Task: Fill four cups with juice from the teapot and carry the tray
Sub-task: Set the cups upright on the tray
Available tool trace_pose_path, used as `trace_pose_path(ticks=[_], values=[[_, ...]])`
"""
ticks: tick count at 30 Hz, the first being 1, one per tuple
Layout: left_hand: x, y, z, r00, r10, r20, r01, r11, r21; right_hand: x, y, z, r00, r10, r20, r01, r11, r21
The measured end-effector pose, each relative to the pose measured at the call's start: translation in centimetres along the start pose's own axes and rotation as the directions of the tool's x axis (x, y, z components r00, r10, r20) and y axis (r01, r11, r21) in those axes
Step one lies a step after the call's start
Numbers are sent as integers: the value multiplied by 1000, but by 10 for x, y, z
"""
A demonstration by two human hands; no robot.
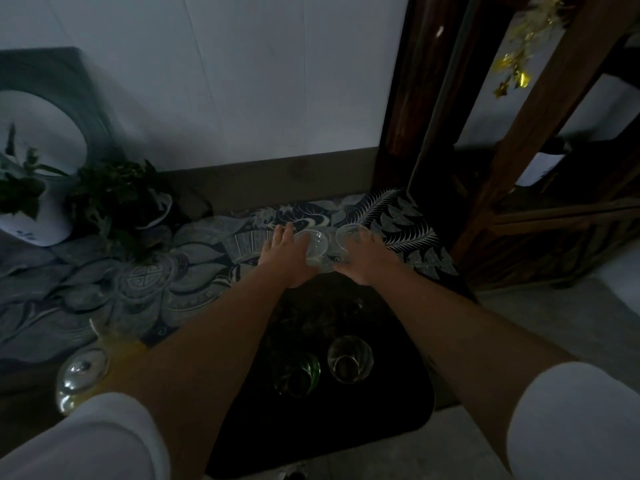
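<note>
The scene is dim. A dark tray (398, 403) lies at the table's near edge with two clear glass cups on it: one with a green tint (297, 374) and one beside it (349, 358). Beyond the tray's far end, my left hand (284, 258) wraps a clear cup (315, 244) and my right hand (367, 261) wraps another clear cup (348, 235); both cups are tilted toward me. The glass teapot (104, 351) with yellow juice and a shiny metal lid (85, 368) stands at the lower left, partly hidden by my left forearm.
A patterned blue-and-white cloth (145, 289) covers the table. Leafy plants (114, 202) and a white pot (34, 220) stand at the back left. A dark wooden frame (519, 150) rises at the right. Pale floor (554, 323) shows to the right.
</note>
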State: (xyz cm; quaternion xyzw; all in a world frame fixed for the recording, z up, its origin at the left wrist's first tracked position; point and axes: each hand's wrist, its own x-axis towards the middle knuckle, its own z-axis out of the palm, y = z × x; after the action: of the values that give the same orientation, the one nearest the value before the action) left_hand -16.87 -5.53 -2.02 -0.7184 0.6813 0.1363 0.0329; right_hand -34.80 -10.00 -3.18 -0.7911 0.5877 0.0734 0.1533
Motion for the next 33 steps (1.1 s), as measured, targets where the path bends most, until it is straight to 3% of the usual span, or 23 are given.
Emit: trace_pose_path(ticks=[7, 16, 22, 33], values=[[61, -8, 10, 997, 12, 70, -1, 989, -150, 53, -7, 1, 993, 116, 21, -116, 993, 30], [110, -3, 16, 953, 131, 274, -103, 988, -112, 106, 0, 10, 964, 205, 167, -215, 975, 46], [120, -3, 13, 948, 167, 272, -140, 983, -118, 120, 6, 11, 960, 177, 216, -210, 968, 140], [117, -5, 25, 966, 133, 220, -106, 986, -130, 120, 5, 1, 977, 121, 177, -132, 990, 50]])
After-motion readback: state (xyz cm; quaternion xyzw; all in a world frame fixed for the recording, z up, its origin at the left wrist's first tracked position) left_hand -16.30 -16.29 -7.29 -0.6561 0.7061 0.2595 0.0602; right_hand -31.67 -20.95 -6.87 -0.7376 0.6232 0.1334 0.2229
